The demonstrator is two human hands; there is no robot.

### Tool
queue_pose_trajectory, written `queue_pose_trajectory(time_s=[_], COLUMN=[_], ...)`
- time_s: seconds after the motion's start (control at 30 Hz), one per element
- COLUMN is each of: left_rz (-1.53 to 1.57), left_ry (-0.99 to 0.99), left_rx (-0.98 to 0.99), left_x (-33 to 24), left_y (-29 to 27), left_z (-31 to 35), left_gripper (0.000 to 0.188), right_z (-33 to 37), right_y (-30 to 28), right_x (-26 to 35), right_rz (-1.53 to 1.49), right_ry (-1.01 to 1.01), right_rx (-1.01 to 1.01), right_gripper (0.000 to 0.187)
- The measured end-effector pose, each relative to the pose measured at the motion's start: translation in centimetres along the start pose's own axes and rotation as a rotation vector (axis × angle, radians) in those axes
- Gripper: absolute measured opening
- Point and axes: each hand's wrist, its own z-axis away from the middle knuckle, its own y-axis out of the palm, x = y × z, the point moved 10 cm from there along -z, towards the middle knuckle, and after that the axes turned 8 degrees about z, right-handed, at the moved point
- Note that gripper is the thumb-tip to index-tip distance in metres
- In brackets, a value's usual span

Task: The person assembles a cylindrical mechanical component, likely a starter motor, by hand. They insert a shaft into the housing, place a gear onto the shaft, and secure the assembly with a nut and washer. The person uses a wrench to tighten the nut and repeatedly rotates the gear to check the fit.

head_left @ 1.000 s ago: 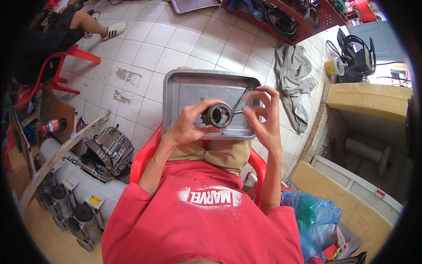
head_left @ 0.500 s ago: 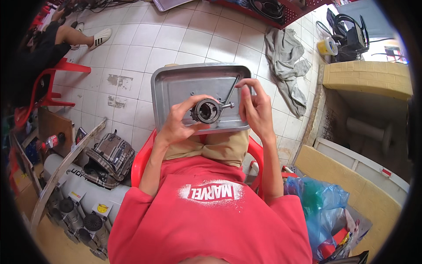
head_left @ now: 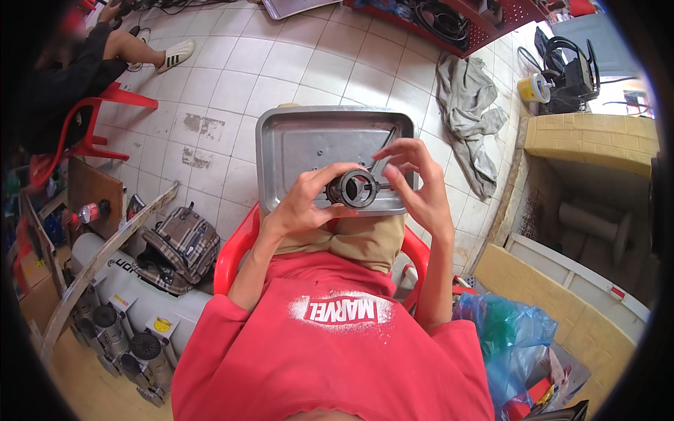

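Observation:
My left hand [head_left: 303,200] is closed round a dark metal ring-shaped part [head_left: 341,191], thumb below and fingers above. The ring's opening faces up, and a short bolt [head_left: 383,186] sticks out of its right side. Beside that bolt is my right hand [head_left: 427,184], its thumb and fingers apart and slightly curled; I see nothing held in it. A thin metal rod [head_left: 388,142] leans in the right part of the grey metal tray [head_left: 288,119], its lower end partly hidden behind the right fingers. The tray lies across my lap, beneath both hands.
A red plastic chair [head_left: 239,242] holds me. Left stand a plaid backpack [head_left: 184,245] and a grey tank with motors [head_left: 186,319]. A grey cloth [head_left: 467,116] lies on the tiles at right, near a yellow-edged pit [head_left: 590,144]. Another person's leg [head_left: 137,49] shows far left.
The ring part and my left hand have shifted slightly right and down in the picture. My right fingers have come closer to the bolt and spread. The whole view has also shifted a little.

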Motion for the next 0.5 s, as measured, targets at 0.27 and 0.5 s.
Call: queue_pose_trajectory(time_s=[0.27, 0.5], left_rz=[0.044, 0.085], left_ry=[-0.043, -0.041], left_rx=[-0.092, -0.091], left_x=[0.5, 0.5], left_y=[-2.3, -2.8], left_z=[0.9, 1.6], left_gripper=[0.068, 0.069], right_z=[2.3, 6.4], right_y=[-1.7, -2.5], right_x=[1.8, 13.4], right_rz=[-0.198, -0.950], right_ry=[-0.055, -0.577], right_rx=[-0.114, -0.033], right_gripper=[0.024, 0.034])
